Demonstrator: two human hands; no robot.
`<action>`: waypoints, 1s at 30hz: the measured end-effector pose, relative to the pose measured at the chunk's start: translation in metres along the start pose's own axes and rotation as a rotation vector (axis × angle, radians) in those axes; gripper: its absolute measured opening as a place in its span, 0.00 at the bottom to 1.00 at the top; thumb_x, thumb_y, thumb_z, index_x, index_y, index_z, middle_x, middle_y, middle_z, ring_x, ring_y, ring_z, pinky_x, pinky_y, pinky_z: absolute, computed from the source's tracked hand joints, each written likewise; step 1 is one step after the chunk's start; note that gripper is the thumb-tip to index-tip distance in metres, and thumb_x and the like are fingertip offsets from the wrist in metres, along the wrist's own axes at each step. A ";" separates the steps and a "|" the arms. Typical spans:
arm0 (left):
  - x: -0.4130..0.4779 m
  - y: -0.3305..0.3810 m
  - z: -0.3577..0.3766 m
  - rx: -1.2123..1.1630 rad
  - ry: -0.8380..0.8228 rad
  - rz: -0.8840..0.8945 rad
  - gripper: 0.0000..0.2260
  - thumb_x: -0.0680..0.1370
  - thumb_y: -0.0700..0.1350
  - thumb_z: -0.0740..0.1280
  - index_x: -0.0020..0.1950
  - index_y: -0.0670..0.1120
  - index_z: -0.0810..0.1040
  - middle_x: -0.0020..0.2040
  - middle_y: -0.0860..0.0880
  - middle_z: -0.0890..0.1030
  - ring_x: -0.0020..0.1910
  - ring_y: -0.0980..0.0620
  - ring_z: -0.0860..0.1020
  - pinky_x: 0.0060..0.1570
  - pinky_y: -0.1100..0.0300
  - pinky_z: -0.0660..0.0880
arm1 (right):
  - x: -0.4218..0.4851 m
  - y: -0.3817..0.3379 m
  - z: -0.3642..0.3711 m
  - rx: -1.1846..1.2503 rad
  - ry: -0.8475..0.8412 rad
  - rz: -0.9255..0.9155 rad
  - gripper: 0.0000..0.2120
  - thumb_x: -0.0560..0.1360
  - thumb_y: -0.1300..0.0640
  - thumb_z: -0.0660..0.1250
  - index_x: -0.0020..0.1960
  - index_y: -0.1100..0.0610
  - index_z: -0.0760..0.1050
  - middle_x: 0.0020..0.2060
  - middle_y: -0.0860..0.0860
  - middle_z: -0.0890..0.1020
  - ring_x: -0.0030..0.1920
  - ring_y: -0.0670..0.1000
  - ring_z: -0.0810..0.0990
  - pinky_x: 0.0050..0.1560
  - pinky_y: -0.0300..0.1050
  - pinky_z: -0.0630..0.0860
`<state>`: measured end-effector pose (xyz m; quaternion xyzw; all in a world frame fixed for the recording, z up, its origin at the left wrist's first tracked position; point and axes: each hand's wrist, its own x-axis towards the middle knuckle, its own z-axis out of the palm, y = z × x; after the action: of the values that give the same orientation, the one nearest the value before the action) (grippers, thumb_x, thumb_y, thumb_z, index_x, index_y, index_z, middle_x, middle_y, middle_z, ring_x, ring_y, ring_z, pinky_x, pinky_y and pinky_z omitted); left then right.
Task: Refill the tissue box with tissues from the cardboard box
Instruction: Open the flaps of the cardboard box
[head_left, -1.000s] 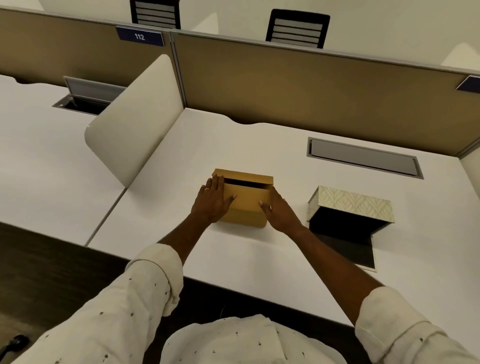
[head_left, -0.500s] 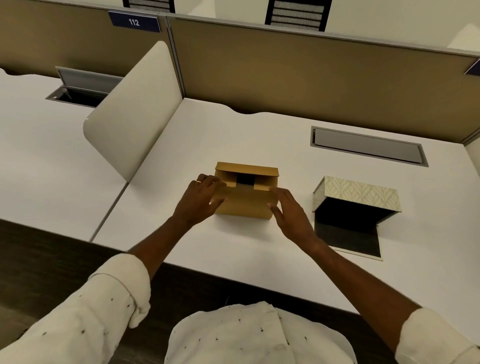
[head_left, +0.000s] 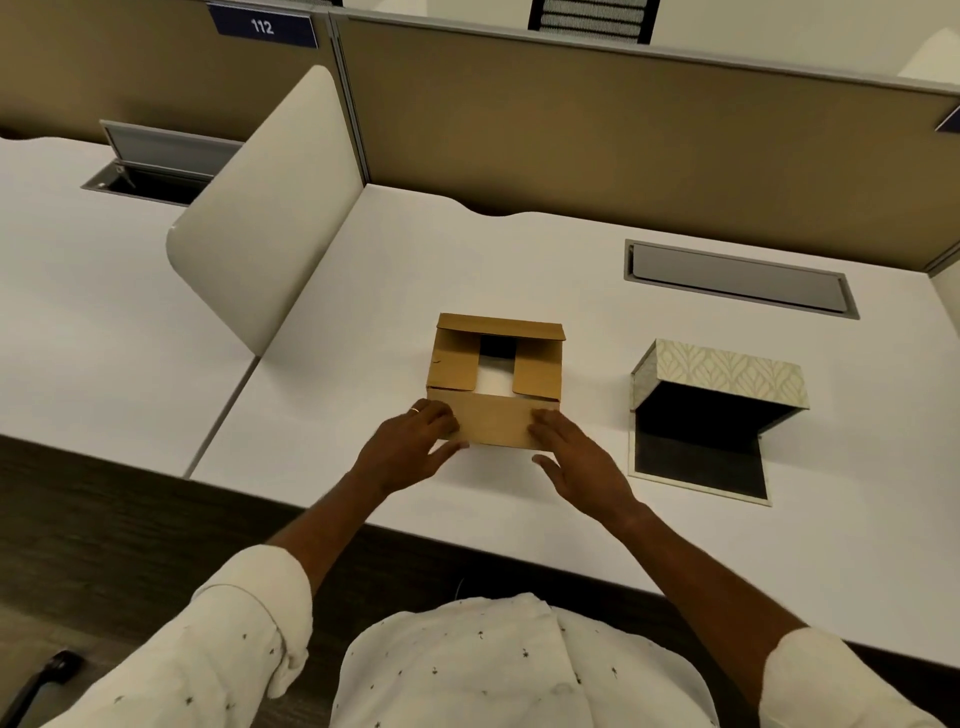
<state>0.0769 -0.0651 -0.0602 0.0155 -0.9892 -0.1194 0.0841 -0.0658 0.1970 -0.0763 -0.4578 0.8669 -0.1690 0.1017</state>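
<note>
A small brown cardboard box (head_left: 493, 382) sits on the white desk (head_left: 519, 260), its near flap folded down toward me and its far flap standing up. The two side flaps lie inward, and white tissues (head_left: 493, 382) show in the gap between them. My left hand (head_left: 410, 449) presses the left end of the near flap. My right hand (head_left: 576, 460) rests on its right end, fingers spread. To the right stands the patterned tissue box (head_left: 727, 371), hinged open, with a dark empty inside.
A curved white divider (head_left: 270, 208) rises at the desk's left edge. A grey cable hatch (head_left: 737, 278) is set into the desk behind the tissue box. A tan partition wall (head_left: 623, 135) closes the back. The desk's front edge runs just below my wrists.
The cardboard box went from nearly closed to open: the near flap came down toward me under both hands, and the tissues inside came into sight.
</note>
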 end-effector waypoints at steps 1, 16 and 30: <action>0.001 0.000 0.001 0.017 -0.031 -0.003 0.14 0.79 0.54 0.68 0.57 0.44 0.80 0.59 0.47 0.80 0.56 0.47 0.80 0.35 0.53 0.80 | 0.001 0.000 0.000 -0.048 -0.021 -0.017 0.23 0.83 0.51 0.65 0.76 0.56 0.70 0.79 0.52 0.67 0.79 0.54 0.65 0.77 0.53 0.68; 0.087 0.010 -0.010 0.220 -0.349 -0.190 0.21 0.83 0.56 0.59 0.75 0.52 0.67 0.74 0.42 0.64 0.69 0.39 0.71 0.53 0.45 0.78 | 0.095 -0.023 -0.030 -0.449 -0.153 -0.057 0.20 0.86 0.49 0.52 0.76 0.52 0.67 0.82 0.55 0.59 0.81 0.57 0.56 0.78 0.63 0.55; 0.111 0.012 -0.012 0.157 -0.294 -0.249 0.28 0.77 0.60 0.69 0.72 0.47 0.68 0.77 0.41 0.60 0.69 0.37 0.70 0.55 0.45 0.78 | 0.122 -0.019 -0.066 -0.490 -0.065 -0.200 0.20 0.80 0.51 0.68 0.66 0.62 0.75 0.67 0.58 0.76 0.68 0.59 0.74 0.70 0.53 0.70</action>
<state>-0.0305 -0.0615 -0.0274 0.1263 -0.9875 -0.0523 -0.0781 -0.1418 0.0995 -0.0104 -0.5575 0.8286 0.0512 -0.0016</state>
